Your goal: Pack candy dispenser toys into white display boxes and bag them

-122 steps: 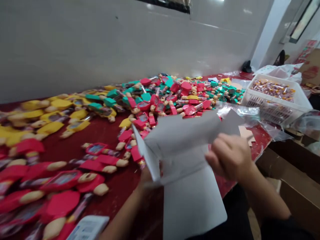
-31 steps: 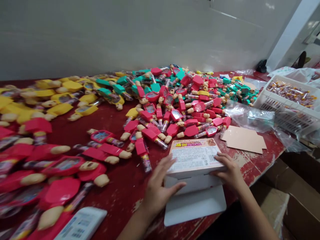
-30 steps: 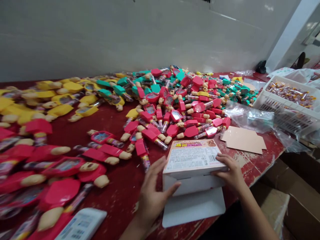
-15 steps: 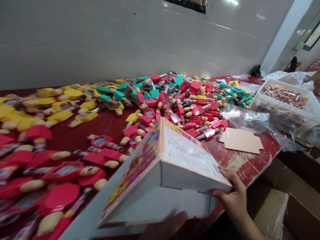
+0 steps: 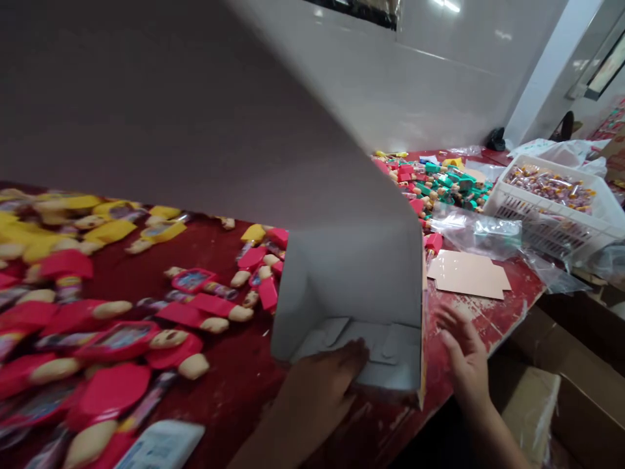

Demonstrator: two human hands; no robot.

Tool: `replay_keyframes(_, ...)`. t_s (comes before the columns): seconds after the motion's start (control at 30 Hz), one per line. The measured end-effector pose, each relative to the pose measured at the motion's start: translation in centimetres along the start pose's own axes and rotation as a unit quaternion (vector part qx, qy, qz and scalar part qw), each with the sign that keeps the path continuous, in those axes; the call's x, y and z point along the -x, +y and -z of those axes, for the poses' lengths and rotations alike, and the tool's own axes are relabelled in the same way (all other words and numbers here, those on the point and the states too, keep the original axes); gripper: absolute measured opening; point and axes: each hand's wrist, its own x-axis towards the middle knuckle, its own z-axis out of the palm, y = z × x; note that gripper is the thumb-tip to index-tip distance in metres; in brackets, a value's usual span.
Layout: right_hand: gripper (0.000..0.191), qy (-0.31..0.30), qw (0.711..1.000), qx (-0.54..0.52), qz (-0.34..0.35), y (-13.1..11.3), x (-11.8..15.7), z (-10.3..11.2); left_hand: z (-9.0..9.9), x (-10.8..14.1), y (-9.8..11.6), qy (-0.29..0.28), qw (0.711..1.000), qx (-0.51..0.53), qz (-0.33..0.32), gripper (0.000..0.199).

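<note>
A cardboard display box (image 5: 361, 267) stands on the red table, its grey inside facing me and its large lid flap raised across the upper left. My left hand (image 5: 329, 374) reaches into the box's front, its fingers extended over folded flaps on the box floor; the fingers are dark and a little blurred. Just right of the box, my right hand (image 5: 461, 348) is off the cardboard, fingers apart with nothing between them. Red toys (image 5: 117, 339) with beige heads lie left of the box.
Yellow toys (image 5: 112, 231) lie at the far left, green and red ones (image 5: 439, 179) behind the box. Flat cardboard pieces (image 5: 469, 273), plastic bags (image 5: 481, 228) and a white basket (image 5: 551, 225) of small wrapped items are at right. Brown cartons (image 5: 527, 404) sit below the table edge.
The box has turned from its printed outside to its open grey inside, with its flap raised. My right hand has let go of it. My left hand has moved into the box.
</note>
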Motion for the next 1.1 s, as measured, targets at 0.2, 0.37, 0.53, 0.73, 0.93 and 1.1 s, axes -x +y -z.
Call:
replay_keyframes(0.2, 0.072, 0.056, 0.862, 0.327, 0.383, -5.2, -4.0, -2.0, -3.2, -4.1, 1.9, -0.129, 0.988, -0.084, 0.013, 0.038)
replay_keyframes(0.37, 0.065, -0.045, 0.82, 0.471, 0.323, -6.6, -10.7, -5.9, -8.1, -5.5, 1.9, -0.104, 0.989, -0.104, 0.025, 0.06)
replay_keyframes(0.53, 0.094, -0.244, 0.815, 0.513, 0.113, -5.8, -15.7, -7.3, -10.1, -5.2, 1.7, -0.055, 0.99, -0.124, 0.042, 0.051)
replay_keyframes(0.73, 0.08, -0.249, 0.846, 0.455, 0.122, -5.5, -16.2, -5.7, -10.8, -6.2, 1.4, 0.005, 0.987, -0.146, 0.067, 0.047)
replay_keyframes(0.93, 0.068, -0.061, 0.828, 0.557, 0.002, 3.8, -14.7, 1.3, -9.2, -7.4, -1.0, 0.108, 0.981, -0.137, 0.086, 0.045)
replay_keyframes(1.1, 0.078, -0.149, 0.754, 0.633, -0.09, 11.5, -10.7, 5.0, -8.2, -5.7, -3.1, 0.311, 0.939, -0.139, -0.049, 0.042)
